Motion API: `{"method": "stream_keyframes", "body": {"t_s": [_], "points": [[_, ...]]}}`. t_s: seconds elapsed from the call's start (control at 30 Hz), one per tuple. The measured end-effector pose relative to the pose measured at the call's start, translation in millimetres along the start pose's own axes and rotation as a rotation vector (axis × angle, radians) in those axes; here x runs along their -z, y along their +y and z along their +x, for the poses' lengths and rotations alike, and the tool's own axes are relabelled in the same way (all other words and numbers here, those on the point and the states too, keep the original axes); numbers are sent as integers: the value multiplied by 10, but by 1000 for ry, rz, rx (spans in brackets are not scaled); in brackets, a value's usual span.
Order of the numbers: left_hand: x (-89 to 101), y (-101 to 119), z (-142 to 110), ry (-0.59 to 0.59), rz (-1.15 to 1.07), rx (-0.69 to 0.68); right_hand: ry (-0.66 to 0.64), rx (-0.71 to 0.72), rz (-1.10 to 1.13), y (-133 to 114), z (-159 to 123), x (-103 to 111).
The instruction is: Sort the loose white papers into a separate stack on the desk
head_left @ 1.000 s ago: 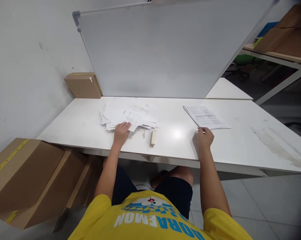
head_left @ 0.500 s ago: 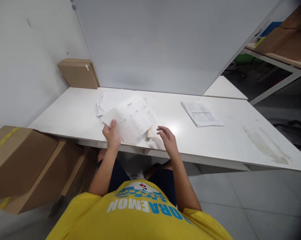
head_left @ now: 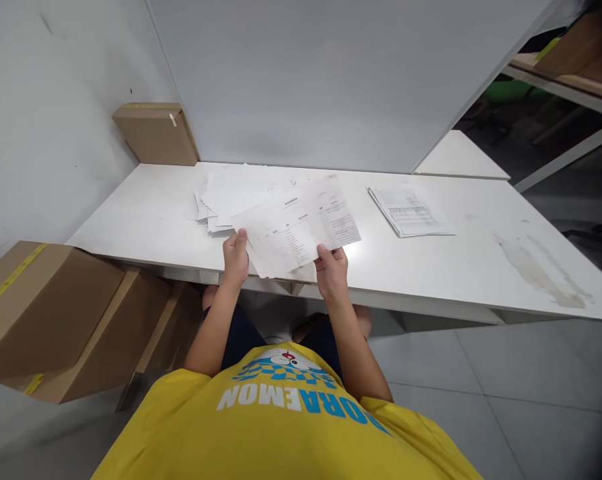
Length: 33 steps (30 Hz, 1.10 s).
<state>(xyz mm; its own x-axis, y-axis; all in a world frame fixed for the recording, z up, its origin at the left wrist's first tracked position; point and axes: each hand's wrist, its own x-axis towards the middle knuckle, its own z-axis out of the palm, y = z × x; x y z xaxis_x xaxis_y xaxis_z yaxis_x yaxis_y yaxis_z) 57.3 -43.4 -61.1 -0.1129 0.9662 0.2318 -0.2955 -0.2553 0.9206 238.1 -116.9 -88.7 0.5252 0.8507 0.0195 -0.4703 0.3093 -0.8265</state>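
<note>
Between my two hands is a printed sheet of paper point(head_left: 295, 227), tilted above the front of the white table. Its left edge is pinched by my left hand point(head_left: 236, 257), thumb on top. My right hand point(head_left: 331, 272) grips the lower right edge, also with the thumb on top. I cannot tell whether one sheet or more is held. Behind it lies a loose pile of white papers point(head_left: 225, 193). The small cream-coloured object seen on the table earlier is hidden now, under or behind the paper.
A stack of printed forms point(head_left: 411, 212) lies on the white table point(head_left: 481, 260) to the right. A cardboard box point(head_left: 155, 137) stands in the back left corner. Larger cardboard boxes point(head_left: 45, 313) stand at the left front. A grey panel point(head_left: 301, 87) rises behind the table.
My right hand has closed on the paper's right side, where before it was empty beside it. The paper has shifted right and is spread between both hands. The view has tilted slightly.
</note>
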Motion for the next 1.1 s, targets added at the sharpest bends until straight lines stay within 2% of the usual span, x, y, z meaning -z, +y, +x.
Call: {"method": "stream_keyframes", "body": {"t_s": [0.07, 0.1, 0.2, 0.27, 0.3, 0.33, 0.37, 0.4, 0.5, 0.53, 0.57, 0.6, 0.7, 0.9, 1.1], "points": [[-43, 37, 3, -59, -42, 36, 43, 3, -36, 33, -5, 36], [-62, 56, 13, -53, -55, 37, 60, 5, -53, 45, -7, 51], [-72, 132, 66, 109, -61, -31, 90, 26, -87, 61, -21, 94], [-34, 214, 85, 213, -34, -153, 101, 37, -87, 72, -47, 123], [-9, 263, 79, 216, 7, -236, 110, 36, -84, 82, -66, 133], [14, 313, 60, 164, 76, -326, 118, 28, -81, 97, -88, 139], [30, 360, 29, 48, 170, -419, 121, 14, -79, 118, -114, 139], [36, 399, -12, -134, 285, -509, 119, -7, -77, 141, -141, 131], [-15, 434, -157, -831, 644, -740, 84, -58, -53, 215, -219, 65], [-44, 417, -199, -1009, 747, -803, 75, -65, -41, 233, -241, 37], [-71, 392, -232, -1132, 836, -858, 70, -75, -29, 246, -262, 10], [-92, 363, -255, -1202, 910, -899, 65, -89, -17, 254, -281, -13], [-101, 298, -266, -1274, 1043, -954, 57, -142, 27, 251, -320, -43], [-4, 313, -172, -1211, 1080, -936, 35, -142, 105, 201, -319, 21], [88, 291, -180, -1217, 1086, -940, 13, -127, 206, 176, -273, 48]]}}
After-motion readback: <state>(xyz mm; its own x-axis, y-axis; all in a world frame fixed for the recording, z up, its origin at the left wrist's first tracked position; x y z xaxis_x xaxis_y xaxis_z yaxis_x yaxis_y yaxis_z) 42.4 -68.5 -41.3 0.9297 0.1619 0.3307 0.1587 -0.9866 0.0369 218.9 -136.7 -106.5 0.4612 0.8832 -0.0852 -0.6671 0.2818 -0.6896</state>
